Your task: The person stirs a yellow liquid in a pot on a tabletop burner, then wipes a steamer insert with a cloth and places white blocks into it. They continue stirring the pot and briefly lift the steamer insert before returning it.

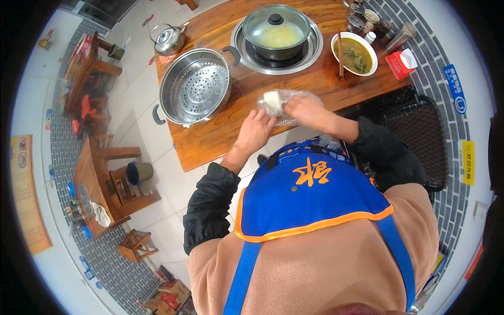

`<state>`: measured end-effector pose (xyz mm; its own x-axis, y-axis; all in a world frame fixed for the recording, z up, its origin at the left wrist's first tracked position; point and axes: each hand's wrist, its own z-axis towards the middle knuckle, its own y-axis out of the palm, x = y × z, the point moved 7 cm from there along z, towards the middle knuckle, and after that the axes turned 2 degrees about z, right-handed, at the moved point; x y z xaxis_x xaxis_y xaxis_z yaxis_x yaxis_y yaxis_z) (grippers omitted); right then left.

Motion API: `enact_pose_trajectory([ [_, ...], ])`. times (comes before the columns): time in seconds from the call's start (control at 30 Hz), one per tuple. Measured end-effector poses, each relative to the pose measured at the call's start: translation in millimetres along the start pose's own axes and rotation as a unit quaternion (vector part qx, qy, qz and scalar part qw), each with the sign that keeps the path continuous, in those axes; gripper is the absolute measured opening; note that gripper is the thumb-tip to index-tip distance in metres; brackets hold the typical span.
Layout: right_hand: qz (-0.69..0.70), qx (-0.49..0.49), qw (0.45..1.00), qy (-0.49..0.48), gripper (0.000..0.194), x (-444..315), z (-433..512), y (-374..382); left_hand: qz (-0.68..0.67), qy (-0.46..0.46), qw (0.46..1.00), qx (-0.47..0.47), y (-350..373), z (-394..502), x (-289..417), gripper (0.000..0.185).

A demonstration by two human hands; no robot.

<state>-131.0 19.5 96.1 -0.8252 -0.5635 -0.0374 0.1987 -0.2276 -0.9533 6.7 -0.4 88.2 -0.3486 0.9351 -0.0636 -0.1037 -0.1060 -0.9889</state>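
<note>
At the near edge of the wooden table (244, 104), a thin clear plastic bag (307, 93) holds pale, blocky food (273, 101), perhaps buns. On its near left side, my left hand (256, 129) pinches the film with its fingertips. My right hand (305, 111) is curled into the bag's right part, its fingertips beside the pale food; whether it grips a piece is hidden. To the left sits a steel steamer basket (200, 92) with a perforated bottom and dark handles. Beyond the bag, a glass-lidded pot (275, 33) with yellowish contents stands in a round steel-rimmed cooktop (239, 47).
A white bowl of greenish soup (356, 55) stands at the right, wooden chopsticks (340, 53) across its rim. Nearby are condiment jars (355, 24) and a red tissue box (398, 65). A steel kettle (169, 39) is behind the basket. A dark chair (417, 134) stands close on the right.
</note>
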Motion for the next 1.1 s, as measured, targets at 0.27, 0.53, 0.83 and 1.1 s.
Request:
enact_pose_trajectory([
  [0.27, 0.011, -0.304, 0.911, 0.278, 0.057, 36.6, -13.2, 66.1, 0.047, -0.208, 0.976, 0.051, 13.8, -2.2, -30.2, 0.046],
  [0.53, 0.085, -0.168, 0.947, 0.261, 0.055, 49.9, -16.1, 44.3, -0.018, -0.309, 0.951, -0.006, 32.4, 0.3, -41.9, 0.072],
  [0.83, 0.743, -0.031, 0.621, 0.247, 0.081, 81.6, -17.4, 10.8, -0.079, -0.29, 0.954, 0.008, 33.1, 5.1, -44.2, 0.055],
  [1.1, 0.854, 0.118, 0.494, 0.115, 0.097, 88.2, 20.0, -47.3, -0.088, -0.248, 0.964, 0.047, 6.1, -0.7, -24.6, 0.03],
])
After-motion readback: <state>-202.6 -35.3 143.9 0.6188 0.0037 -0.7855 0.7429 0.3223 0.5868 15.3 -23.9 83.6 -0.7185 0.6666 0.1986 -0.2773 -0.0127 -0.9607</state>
